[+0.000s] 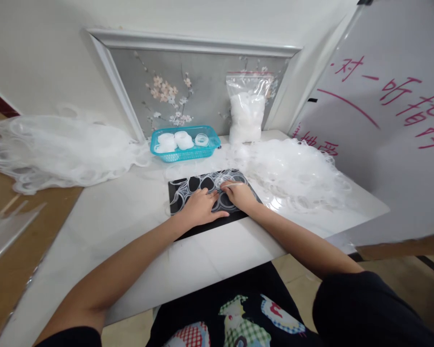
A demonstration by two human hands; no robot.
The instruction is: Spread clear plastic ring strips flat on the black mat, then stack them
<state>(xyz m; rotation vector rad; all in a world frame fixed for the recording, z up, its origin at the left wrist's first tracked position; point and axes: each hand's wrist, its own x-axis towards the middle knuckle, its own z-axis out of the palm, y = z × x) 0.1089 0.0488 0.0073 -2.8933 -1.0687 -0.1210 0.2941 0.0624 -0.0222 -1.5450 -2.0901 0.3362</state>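
A translucent white sheet with ring-shaped cutouts (207, 182) lies on a black mat (198, 233) at the middle of the table. My left hand (201, 206) rests on the sheet, its fingers and thumb stretched out and apart. Just to its right, my right hand (239, 193) is closed around a thin pale stick-like tool (234, 184), whose exact kind I cannot make out. Its fingertips are down at the rings, close to my left fingertips. What lies directly under both hands is hidden.
A blue basket (185, 155) holding stacked white rings stands behind the mat. Beside it is a zip bag (248, 111) full of white pieces. Heaps of translucent ring sheets lie left (68, 154) and right (292, 173). A whiteboard (394, 193) stands at the right.
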